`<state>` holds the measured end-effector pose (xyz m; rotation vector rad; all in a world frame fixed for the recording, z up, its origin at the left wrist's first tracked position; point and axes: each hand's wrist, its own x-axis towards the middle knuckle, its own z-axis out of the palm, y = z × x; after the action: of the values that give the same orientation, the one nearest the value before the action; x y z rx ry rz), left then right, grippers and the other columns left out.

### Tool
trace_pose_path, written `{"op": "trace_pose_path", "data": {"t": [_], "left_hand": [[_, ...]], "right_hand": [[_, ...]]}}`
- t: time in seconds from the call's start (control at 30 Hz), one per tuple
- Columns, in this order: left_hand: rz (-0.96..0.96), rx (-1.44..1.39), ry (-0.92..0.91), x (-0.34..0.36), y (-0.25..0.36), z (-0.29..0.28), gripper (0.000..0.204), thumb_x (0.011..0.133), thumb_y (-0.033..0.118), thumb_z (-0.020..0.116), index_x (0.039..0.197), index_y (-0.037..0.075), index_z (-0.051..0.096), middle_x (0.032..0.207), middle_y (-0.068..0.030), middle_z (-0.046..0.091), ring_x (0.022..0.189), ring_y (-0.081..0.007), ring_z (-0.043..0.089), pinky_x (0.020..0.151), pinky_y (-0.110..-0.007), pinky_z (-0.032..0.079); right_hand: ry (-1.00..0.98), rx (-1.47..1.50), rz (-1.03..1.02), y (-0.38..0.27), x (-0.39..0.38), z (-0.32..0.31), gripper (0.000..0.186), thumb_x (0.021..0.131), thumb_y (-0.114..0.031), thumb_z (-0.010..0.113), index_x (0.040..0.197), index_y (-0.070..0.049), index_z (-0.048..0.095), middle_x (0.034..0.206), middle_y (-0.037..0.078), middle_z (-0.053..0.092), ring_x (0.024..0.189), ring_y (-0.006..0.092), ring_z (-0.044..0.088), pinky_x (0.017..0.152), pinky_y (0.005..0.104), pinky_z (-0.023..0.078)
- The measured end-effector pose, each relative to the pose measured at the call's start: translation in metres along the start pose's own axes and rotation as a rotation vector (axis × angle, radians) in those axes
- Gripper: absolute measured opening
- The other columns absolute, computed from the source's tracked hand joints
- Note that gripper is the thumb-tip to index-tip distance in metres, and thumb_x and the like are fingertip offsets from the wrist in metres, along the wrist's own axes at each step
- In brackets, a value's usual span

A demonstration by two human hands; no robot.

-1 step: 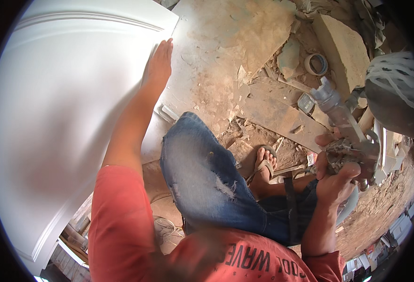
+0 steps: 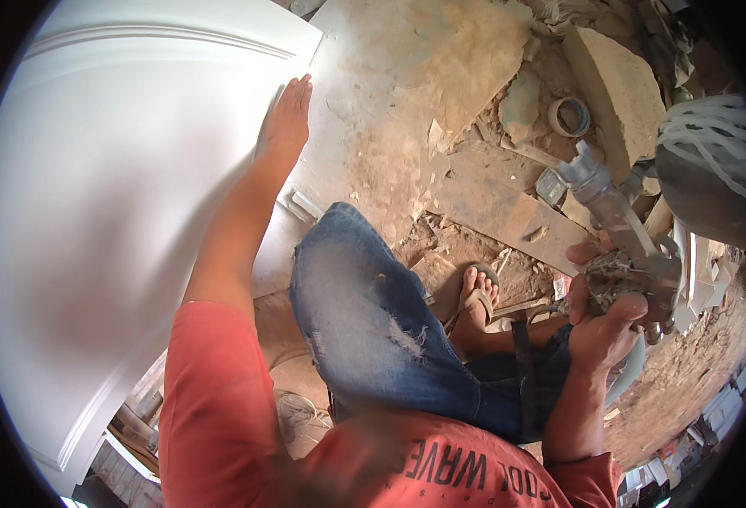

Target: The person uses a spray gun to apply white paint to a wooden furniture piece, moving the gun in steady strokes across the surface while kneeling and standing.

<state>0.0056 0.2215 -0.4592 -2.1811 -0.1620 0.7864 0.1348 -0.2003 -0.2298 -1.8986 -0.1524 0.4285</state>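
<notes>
A large white panelled door [image 2: 136,152] with moulded lines fills the left side. My left hand [image 2: 287,123] lies flat with straight fingers along the door's right edge. On the right, my right hand [image 2: 606,326] is closed around a grey, paint-crusted spray gun [image 2: 606,199], its horned nozzle pointing away from me. Close against the gun's right side is a dark grey rounded cup [image 2: 703,182] streaked with white; where the two join is hidden. Part of the gun's handle is covered by my fingers.
Debris covers the dirt floor: a roll of tape [image 2: 569,117], a broken slab [image 2: 617,93], and a flat board [image 2: 508,212]. A pale, dusty sheet [image 2: 373,110] lies beside the door. My sandalled foot [image 2: 475,309] stands near the board. Cables [image 2: 301,411] lie below my knee.
</notes>
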Motion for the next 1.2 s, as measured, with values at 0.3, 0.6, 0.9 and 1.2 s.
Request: {"op": "trace_pose_path", "data": {"t": [0.3, 0.6, 0.9, 1.2], "left_hand": [[-0.061, 0.075, 0.103, 0.038, -0.016, -0.016, 0.064, 0.096, 0.016, 0.042, 0.155, 0.005, 0.02, 0.163, -0.0057, 0.018, 0.149, -0.0259, 0.018, 0.123, -0.038, 0.013], [-0.026, -0.064, 0.174, 0.017, -0.01, -0.004, 0.063, 0.094, 0.017, 0.045, 0.153, 0.006, 0.028, 0.161, -0.0071, 0.024, 0.148, -0.0244, 0.02, 0.122, -0.038, 0.016], [0.015, -0.014, -0.074, 0.003, 0.002, -0.026, 0.062, 0.101, 0.024, 0.036, 0.157, 0.007, 0.015, 0.165, -0.0042, 0.008, 0.152, -0.0179, 0.004, 0.123, -0.037, -0.004], [0.371, -0.635, -0.497, -0.182, -0.006, -0.164, 0.053, 0.098, 0.035, 0.045, 0.139, 0.002, 0.05, 0.144, -0.0164, 0.05, 0.14, -0.0294, 0.039, 0.118, -0.037, 0.024]], "right_hand": [[0.004, 0.02, 0.031, 0.002, 0.001, -0.002, 0.102, 0.084, -0.085, 0.034, 0.125, 0.007, 0.049, 0.093, 0.017, 0.067, 0.042, 0.0077, 0.039, 0.039, 0.0203, 0.027], [-0.005, 0.013, -0.02, -0.001, -0.001, -0.001, 0.096, 0.085, -0.083, 0.035, 0.121, 0.005, 0.05, 0.092, 0.016, 0.066, 0.042, 0.0076, 0.04, 0.037, 0.0202, 0.025], [0.01, 0.13, -0.029, -0.013, 0.007, 0.01, 0.09, 0.085, -0.077, 0.048, 0.123, 0.004, 0.05, 0.093, 0.017, 0.067, 0.044, 0.0083, 0.044, 0.037, 0.0193, 0.029], [-0.112, -0.069, -0.125, -0.058, -0.018, -0.05, 0.045, 0.089, -0.04, 0.068, 0.107, 0.001, 0.069, 0.062, 0.003, 0.055, 0.055, 0.0112, 0.049, 0.053, 0.0295, 0.04]]}}
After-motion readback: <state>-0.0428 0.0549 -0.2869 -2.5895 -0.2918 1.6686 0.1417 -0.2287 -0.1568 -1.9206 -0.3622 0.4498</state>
